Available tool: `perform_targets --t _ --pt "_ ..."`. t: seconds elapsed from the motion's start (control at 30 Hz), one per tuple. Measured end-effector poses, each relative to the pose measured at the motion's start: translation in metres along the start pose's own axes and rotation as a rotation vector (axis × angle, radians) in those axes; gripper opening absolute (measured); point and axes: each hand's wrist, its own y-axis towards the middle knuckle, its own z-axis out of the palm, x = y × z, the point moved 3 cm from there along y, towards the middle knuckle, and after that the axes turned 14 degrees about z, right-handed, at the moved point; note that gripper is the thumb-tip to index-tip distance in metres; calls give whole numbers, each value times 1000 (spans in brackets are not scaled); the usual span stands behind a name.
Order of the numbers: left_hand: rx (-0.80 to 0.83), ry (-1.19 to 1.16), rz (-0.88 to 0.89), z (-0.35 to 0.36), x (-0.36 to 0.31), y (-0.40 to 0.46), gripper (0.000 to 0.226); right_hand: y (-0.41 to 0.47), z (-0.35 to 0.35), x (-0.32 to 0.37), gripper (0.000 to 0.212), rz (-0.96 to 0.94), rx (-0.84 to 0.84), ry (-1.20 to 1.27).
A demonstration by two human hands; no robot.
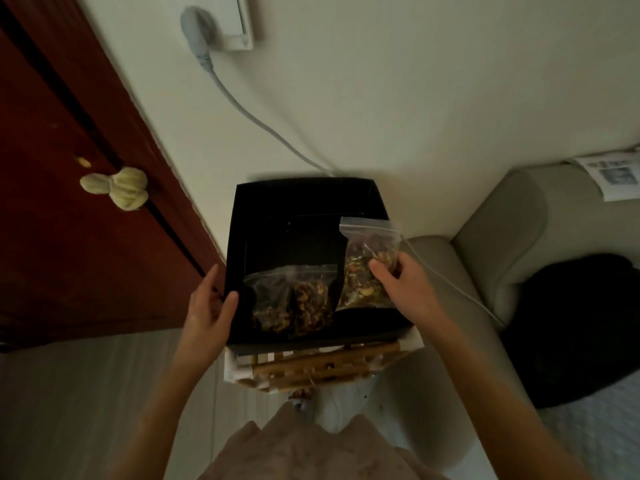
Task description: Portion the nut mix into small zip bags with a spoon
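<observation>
A black box [298,202] stands open in front of me on a wicker stand [311,368]. Inside it, at the near left, a small zip bag of nut mix [298,299] lies flat. My right hand [405,282] grips a second filled zip bag [363,258] at the box's right side, its sealed top tilted up and away from me. My left hand [211,306] holds the left wall of the box, thumb inside the rim and fingers outside. No spoon is in view.
A dark red door [69,202] with a cloth-wrapped handle [117,188] is close on the left. A grey cable [263,126] runs from a wall plug down behind the box. A beige padded seat [502,237] with a black cloth [581,323] lies to the right.
</observation>
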Motion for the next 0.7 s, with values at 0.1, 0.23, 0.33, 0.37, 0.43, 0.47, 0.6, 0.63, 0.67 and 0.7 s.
perform_targets --t 0.1,0.23,0.33,0.37,0.43,0.47,0.6,0.63,0.67,0.7 --pt "74 -8 37 11 4 30 65 23 14 2 45 11 -2 -221" --pt "82 101 83 22 10 49 57 43 34 -13 63 176 102 -460" --pt "16 105 61 25 11 49 51 45 45 -28 62 278 167 -492" --pt "-7 85 53 25 11 48 49 45 47 -33 62 308 191 -485" --pt "-46 36 26 26 12 45 47 43 49 -39 62 343 233 -485" --pt "-61 21 8 26 13 44 47 43 50 -42 61 346 238 -491" --pt "-82 0 -23 26 14 42 45 41 45 -36 51 322 245 -544" --pt "-79 4 -22 26 13 42 45 37 44 -35 50 322 254 -555" --pt "-87 -5 -26 25 13 43 45 34 43 -31 49 318 263 -540" --pt "-97 -10 -34 25 12 43 45 32 39 -24 51 309 267 -502"
